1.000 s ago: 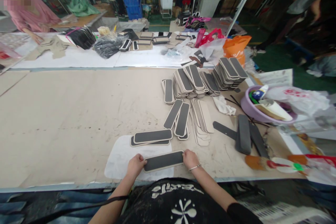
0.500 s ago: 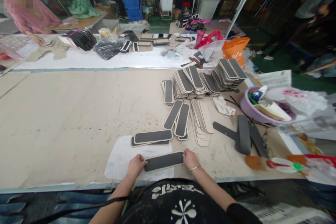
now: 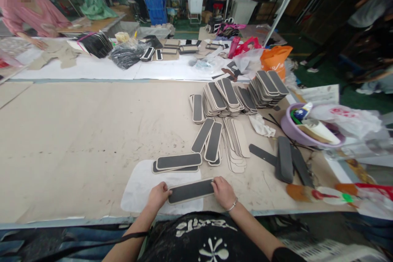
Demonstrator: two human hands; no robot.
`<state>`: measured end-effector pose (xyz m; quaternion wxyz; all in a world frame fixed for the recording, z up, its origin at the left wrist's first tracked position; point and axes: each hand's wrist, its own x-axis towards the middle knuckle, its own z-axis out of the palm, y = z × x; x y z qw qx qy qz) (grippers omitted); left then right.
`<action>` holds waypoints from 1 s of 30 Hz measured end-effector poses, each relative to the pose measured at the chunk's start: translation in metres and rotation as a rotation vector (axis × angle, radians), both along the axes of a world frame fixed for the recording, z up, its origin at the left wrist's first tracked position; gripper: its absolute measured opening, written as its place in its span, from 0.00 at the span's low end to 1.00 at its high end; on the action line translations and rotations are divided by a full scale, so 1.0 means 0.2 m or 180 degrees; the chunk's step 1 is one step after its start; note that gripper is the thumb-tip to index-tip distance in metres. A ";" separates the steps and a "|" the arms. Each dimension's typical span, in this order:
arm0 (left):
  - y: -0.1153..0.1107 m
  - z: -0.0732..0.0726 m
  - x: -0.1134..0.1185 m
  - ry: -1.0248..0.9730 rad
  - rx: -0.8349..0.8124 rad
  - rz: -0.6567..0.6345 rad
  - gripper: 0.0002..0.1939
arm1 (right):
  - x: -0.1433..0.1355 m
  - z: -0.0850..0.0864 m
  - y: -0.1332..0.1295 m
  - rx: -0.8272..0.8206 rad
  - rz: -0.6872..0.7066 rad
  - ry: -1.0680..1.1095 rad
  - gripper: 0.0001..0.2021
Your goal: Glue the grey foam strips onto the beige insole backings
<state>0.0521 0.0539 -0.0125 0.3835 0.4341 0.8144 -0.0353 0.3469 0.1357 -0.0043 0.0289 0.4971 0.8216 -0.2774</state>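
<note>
Between my hands is a long rounded panel (image 3: 190,191) with a dark grey face and a beige rim, tilted slightly up to the right. My left hand (image 3: 159,195) pinches its left end, and my right hand (image 3: 224,192) grips its right end, a bracelet on that wrist. Part of the panel lies over a white sheet (image 3: 135,188) on the table. Just beyond it, two similar panels (image 3: 179,161) overlap. Further right lie more dark-faced panels (image 3: 213,141) beside a fanned row of plain beige pieces (image 3: 240,137).
Stacks of finished-looking panels (image 3: 227,94) stand at the back right. A purple basin (image 3: 288,125) holds bags and tools. Dark grey strips and a block (image 3: 284,159) lie to the right, near a brush (image 3: 301,193). A person in pink (image 3: 46,16) works across the table.
My right hand has shifted slightly left along the panel's end, its wrist turning a little. Both hands keep hold of the panel. The person in pink has moved their arm slightly left.
</note>
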 end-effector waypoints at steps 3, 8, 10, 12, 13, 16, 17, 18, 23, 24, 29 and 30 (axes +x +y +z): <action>0.01 -0.01 -0.01 -0.0085 -0.0038 -0.0014 0.07 | -0.10 0.02 -0.04 0.0016 0.0876 0.0535 0.15; 0.03 -0.03 -0.02 -0.0146 -0.0107 -0.0018 0.07 | -0.32 -0.02 -0.10 -0.0060 0.2193 0.1164 0.24; 0.04 -0.03 -0.02 -0.0132 -0.0160 0.0015 0.07 | -0.37 -0.04 -0.12 0.0026 0.2539 0.1171 0.26; 0.04 -0.04 -0.02 -0.0130 -0.0207 0.0052 0.08 | -0.38 -0.07 -0.13 0.0153 0.2663 0.1032 0.26; 0.04 -0.04 -0.02 -0.0140 -0.0224 0.0068 0.08 | -0.37 -0.08 -0.13 0.0200 0.2616 0.0947 0.27; 0.04 -0.04 -0.02 -0.0190 -0.0249 0.0124 0.08 | -0.27 -0.13 -0.09 0.0275 0.2230 0.0705 0.34; 0.04 -0.05 -0.03 -0.0208 -0.0253 0.0148 0.08 | -0.22 -0.14 -0.07 0.0291 0.2049 0.0617 0.36; 0.04 -0.05 -0.03 -0.0222 -0.0255 0.0175 0.08 | -0.17 -0.15 -0.05 0.0311 0.1868 0.0520 0.37; 0.04 -0.07 -0.03 -0.0259 -0.0223 0.0302 0.09 | 0.05 -0.22 0.02 0.0366 0.1316 0.0193 0.36; 0.03 -0.07 -0.02 -0.0261 -0.0214 0.0325 0.09 | 0.06 -0.23 0.02 0.0366 0.1286 0.0176 0.36; 0.01 -0.07 -0.01 -0.0222 -0.0108 0.0422 0.08 | 0.06 -0.25 0.00 0.0339 0.1240 0.0172 0.35; 0.00 -0.06 -0.01 -0.0219 -0.0065 0.0427 0.08 | 0.06 -0.25 0.00 0.0333 0.1243 0.0173 0.36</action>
